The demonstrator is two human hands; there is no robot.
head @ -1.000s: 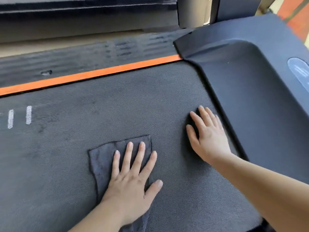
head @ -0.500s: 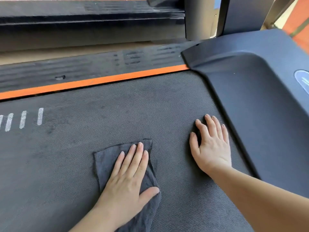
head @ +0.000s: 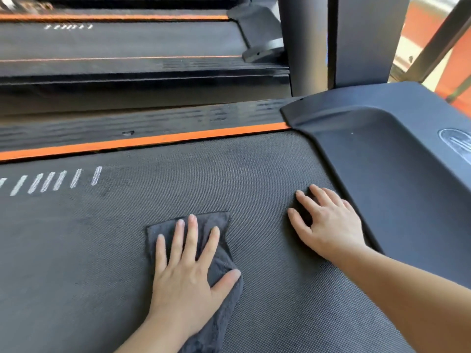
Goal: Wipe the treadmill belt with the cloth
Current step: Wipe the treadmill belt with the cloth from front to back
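Observation:
The dark textured treadmill belt (head: 229,179) fills the middle of the head view. A dark grey cloth (head: 219,222) lies flat on it, near the bottom centre. My left hand (head: 188,271) presses on the cloth with straight, spread fingers and covers much of it. My right hand (head: 328,222) rests flat on the bare belt to the right, apart from the cloth and close to the motor cover.
A dark plastic motor cover (head: 397,174) rises at the right of the belt. An orange strip (head: 153,141) and a black side rail (head: 127,126) run along the far edge. White dashes (head: 56,179) mark the belt at left. Behind stand an upright post (head: 300,44) and another treadmill (head: 114,44).
The view has tilted up, showing more of the belt's white dashes and the treadmill behind. My left hand's fingers have spread wider on the cloth. My right hand stays in place.

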